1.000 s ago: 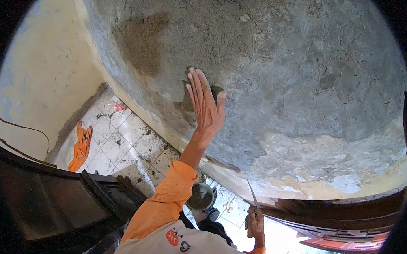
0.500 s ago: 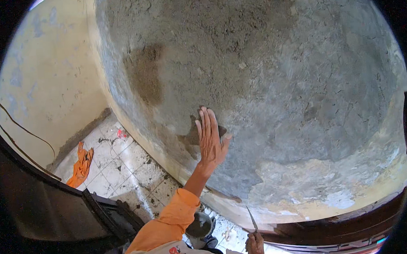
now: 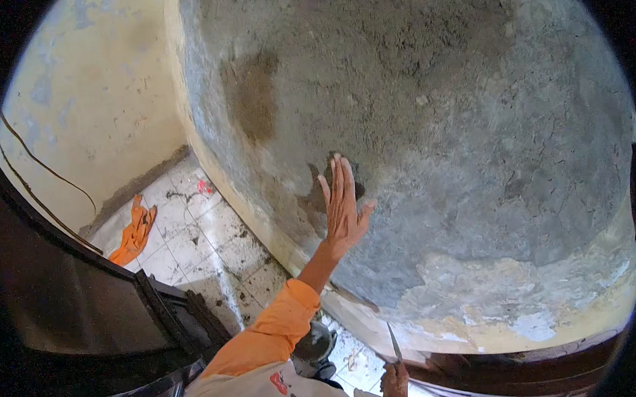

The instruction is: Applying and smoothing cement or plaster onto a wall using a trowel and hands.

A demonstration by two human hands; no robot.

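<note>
My left hand (image 3: 344, 210), in an orange sleeve (image 3: 266, 323), is stretched out with its fingers apart over the grey cement-plastered wall (image 3: 464, 172). The palm faces the wall; whether it touches the plaster I cannot tell. Darker shapes lie on the surface around the fingers, and a damp brown patch (image 3: 253, 96) shows further up to the left. Low by my body, my right hand (image 3: 394, 383) is closed round the handle of a trowel (image 3: 394, 344). Its narrow pointed blade shows edge-on, tip upward, apart from the wall.
A dark bucket (image 3: 314, 342) stands on the tiled floor (image 3: 221, 237) below my left arm. Grey crumbs and an orange cloth (image 3: 135, 231) lie on the tiles. Dark furniture (image 3: 82, 277) is at the left, near a cable (image 3: 47, 166) along the yellow wall (image 3: 104, 101).
The view has shifted, so the wall and floor appear further right and slightly higher. My left hand stays spread at nearly the same part of the wall; my right hand still holds the trowel.
</note>
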